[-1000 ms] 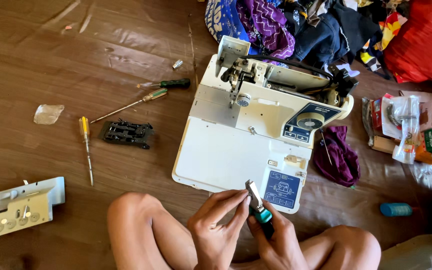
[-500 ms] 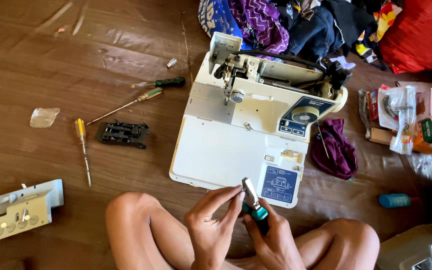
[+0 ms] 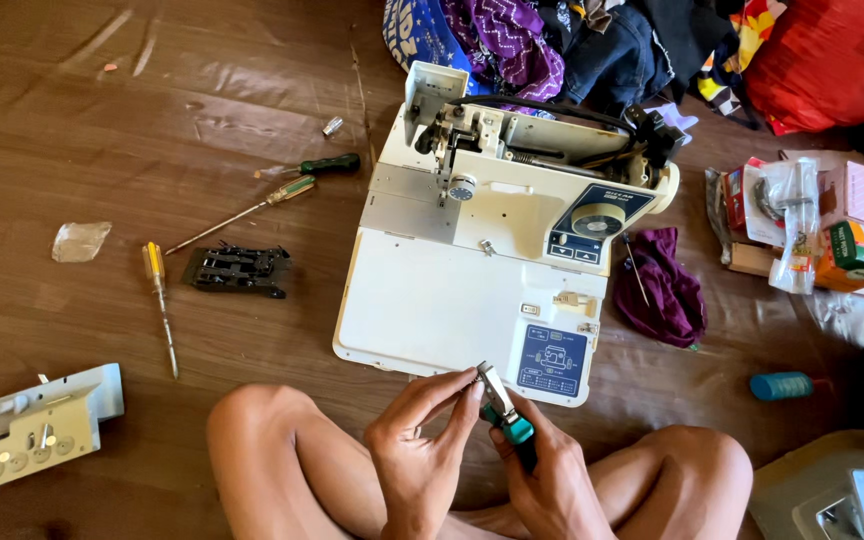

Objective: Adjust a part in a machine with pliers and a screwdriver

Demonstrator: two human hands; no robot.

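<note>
Right hand gripped teal-handled pliers; left hand pinched their tip, just before a cream sewing machine on the floor.

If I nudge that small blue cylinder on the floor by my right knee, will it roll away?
Probably. The small blue cylinder lies on its side on the smooth brown floor covering, so a sideways push should roll it. It looks plastic and light, and nothing close beside it would stop it.
</note>
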